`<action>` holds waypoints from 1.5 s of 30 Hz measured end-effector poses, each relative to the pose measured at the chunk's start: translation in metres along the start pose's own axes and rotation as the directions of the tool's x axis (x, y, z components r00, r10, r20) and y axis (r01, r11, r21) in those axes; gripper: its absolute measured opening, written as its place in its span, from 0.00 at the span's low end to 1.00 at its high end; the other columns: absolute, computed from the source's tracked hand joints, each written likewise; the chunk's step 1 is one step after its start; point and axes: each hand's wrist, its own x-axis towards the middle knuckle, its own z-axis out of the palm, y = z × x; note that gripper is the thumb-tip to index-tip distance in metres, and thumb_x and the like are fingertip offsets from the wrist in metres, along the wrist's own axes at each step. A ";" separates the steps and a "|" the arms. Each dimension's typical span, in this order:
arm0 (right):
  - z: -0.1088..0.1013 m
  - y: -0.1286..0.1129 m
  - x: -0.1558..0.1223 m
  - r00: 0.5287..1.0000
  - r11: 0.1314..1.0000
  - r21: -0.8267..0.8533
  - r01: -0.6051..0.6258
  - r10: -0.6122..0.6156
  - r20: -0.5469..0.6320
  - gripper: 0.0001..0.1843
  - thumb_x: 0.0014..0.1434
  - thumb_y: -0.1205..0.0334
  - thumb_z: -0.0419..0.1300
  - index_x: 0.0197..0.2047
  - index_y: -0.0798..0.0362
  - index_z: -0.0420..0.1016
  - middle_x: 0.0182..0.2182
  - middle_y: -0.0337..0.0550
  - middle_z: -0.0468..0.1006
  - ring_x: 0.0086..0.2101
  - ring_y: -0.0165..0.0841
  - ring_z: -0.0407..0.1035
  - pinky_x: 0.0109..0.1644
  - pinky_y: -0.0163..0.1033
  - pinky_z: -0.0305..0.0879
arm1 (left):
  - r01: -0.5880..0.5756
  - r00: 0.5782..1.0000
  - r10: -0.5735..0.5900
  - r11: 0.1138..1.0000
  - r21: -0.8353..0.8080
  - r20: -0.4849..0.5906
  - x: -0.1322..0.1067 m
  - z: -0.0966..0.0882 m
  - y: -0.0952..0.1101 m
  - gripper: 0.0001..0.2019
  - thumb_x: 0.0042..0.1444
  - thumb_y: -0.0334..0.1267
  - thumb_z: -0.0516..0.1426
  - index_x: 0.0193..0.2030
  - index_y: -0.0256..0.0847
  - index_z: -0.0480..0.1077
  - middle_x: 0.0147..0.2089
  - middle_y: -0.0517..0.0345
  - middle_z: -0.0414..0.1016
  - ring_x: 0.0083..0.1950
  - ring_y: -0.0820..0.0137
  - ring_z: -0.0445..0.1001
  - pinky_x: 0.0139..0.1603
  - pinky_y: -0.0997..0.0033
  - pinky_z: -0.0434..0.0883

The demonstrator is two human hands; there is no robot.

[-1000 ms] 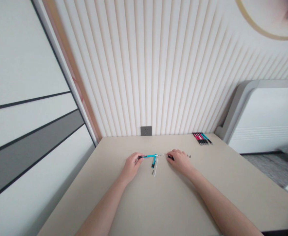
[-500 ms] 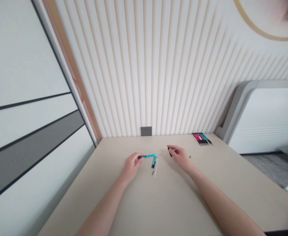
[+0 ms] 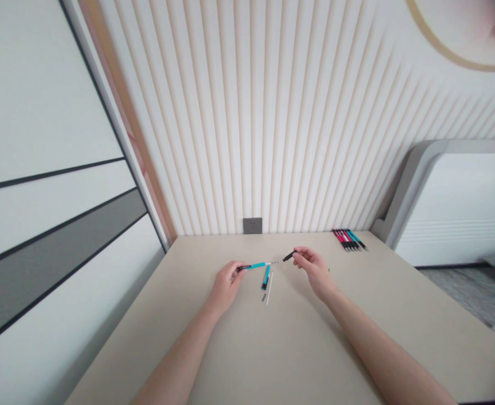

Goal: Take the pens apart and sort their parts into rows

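While left fingers (image 3: 235, 264) pinch a blue pen's end (image 3: 244, 267), right fingers (image 3: 300, 259) grip a tube (image 3: 288, 256).

Soft, even light; faint shadows on the table (image 3: 247, 354); upper right seemingly blurred.

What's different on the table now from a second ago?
The right hand has lifted the black pen part and turned its end leftward, toward the tip of the blue pen. The left hand still grips that pen in about the same place. The white stick and row of pens stayed put.
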 end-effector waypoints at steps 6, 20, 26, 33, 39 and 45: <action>0.002 -0.001 -0.001 1.000 1.000 0.012 -0.002 0.002 0.017 0.22 0.49 0.46 0.67 0.41 0.53 0.74 0.26 0.40 0.75 0.27 0.32 0.68 0.31 0.37 0.62 | -0.001 1.000 0.001 1.000 0.004 0.009 0.000 -0.001 0.001 0.11 0.63 0.42 0.52 0.44 0.42 0.73 0.42 0.54 0.77 0.42 0.66 0.73 0.42 0.69 0.70; 0.004 -0.003 -0.002 0.996 0.998 0.044 -0.054 0.051 0.079 0.22 0.48 0.47 0.69 0.40 0.54 0.75 0.26 0.39 0.75 0.27 0.30 0.67 0.31 0.35 0.60 | -0.012 1.000 0.012 1.000 0.009 -0.009 0.000 -0.001 -0.001 0.10 0.62 0.41 0.53 0.44 0.41 0.73 0.42 0.54 0.78 0.42 0.67 0.74 0.42 0.69 0.70; 0.006 -0.008 -0.007 0.989 0.995 0.041 -0.086 0.080 0.126 0.22 0.48 0.48 0.69 0.40 0.54 0.74 0.26 0.39 0.76 0.27 0.30 0.68 0.32 0.35 0.60 | -0.019 1.000 0.019 1.000 -0.003 -0.021 0.000 -0.001 0.003 0.09 0.62 0.39 0.53 0.44 0.41 0.73 0.42 0.55 0.78 0.41 0.68 0.74 0.42 0.70 0.70; 0.014 -0.008 -0.015 0.947 0.992 -0.019 -0.128 0.127 0.296 0.20 0.50 0.48 0.68 0.40 0.53 0.72 0.27 0.38 0.77 0.29 0.31 0.71 0.38 0.37 0.63 | -0.067 0.998 0.067 0.998 -0.004 0.012 -0.001 -0.002 0.008 0.07 0.61 0.37 0.55 0.41 0.40 0.73 0.39 0.55 0.77 0.39 0.68 0.74 0.42 0.70 0.70; 0.015 -0.012 -0.018 0.932 0.991 -0.027 -0.130 0.132 0.337 0.21 0.49 0.47 0.68 0.38 0.53 0.71 0.28 0.40 0.79 0.31 0.33 0.73 0.39 0.39 0.66 | -0.088 0.996 0.088 0.996 -0.021 0.021 -0.002 -0.002 0.006 0.07 0.61 0.37 0.55 0.41 0.40 0.74 0.40 0.54 0.78 0.41 0.67 0.75 0.43 0.69 0.71; 0.017 -0.014 -0.020 0.934 0.994 -0.017 -0.112 0.111 0.338 0.21 0.48 0.45 0.68 0.37 0.52 0.71 0.29 0.42 0.81 0.32 0.35 0.75 0.41 0.41 0.68 | -0.092 0.995 0.093 0.995 -0.030 0.025 -0.002 -0.003 0.005 0.07 0.61 0.38 0.56 0.41 0.40 0.74 0.39 0.54 0.78 0.42 0.67 0.75 0.44 0.70 0.71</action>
